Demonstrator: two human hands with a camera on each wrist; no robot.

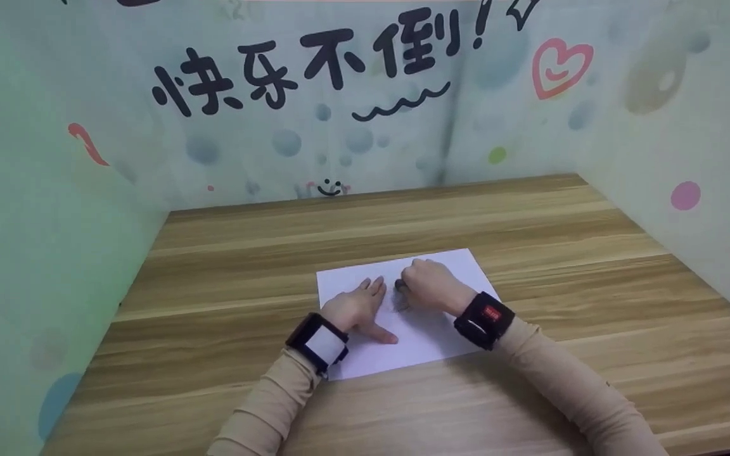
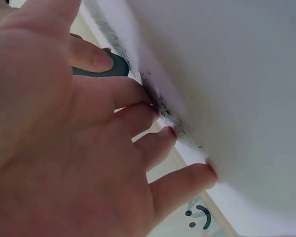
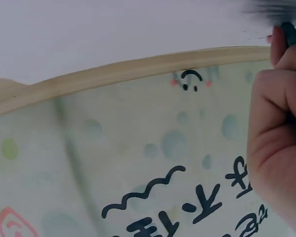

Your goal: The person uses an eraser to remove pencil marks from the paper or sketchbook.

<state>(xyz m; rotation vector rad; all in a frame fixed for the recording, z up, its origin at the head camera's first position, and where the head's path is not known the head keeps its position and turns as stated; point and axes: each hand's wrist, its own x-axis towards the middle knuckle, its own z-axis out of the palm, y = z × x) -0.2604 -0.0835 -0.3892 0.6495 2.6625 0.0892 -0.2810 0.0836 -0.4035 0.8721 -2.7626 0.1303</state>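
A white sheet of paper [image 1: 428, 342] lies on the table beneath both hands. My left hand [image 1: 352, 310] rests on its left part, fingers and thumb spread and nearly straight. My right hand [image 1: 431, 286] grips a small dark, blunt-ended object [image 2: 116, 66] with curled fingers, its end at the paper. Most of that object is hidden in the hand, and I cannot tell its kind. Grey scribbled marks [image 1: 401, 303] spread over the paper between the hands. In the left wrist view, black specks [image 2: 165, 106] lie near the left fingertips.
The wood-grain table [image 1: 225, 329] extends around the paper. Printed wall panels [image 1: 365, 145] stand along its back, left and right sides. Black wristbands [image 1: 484, 320] with devices sit on both wrists, over beige sleeves [image 1: 574, 380].
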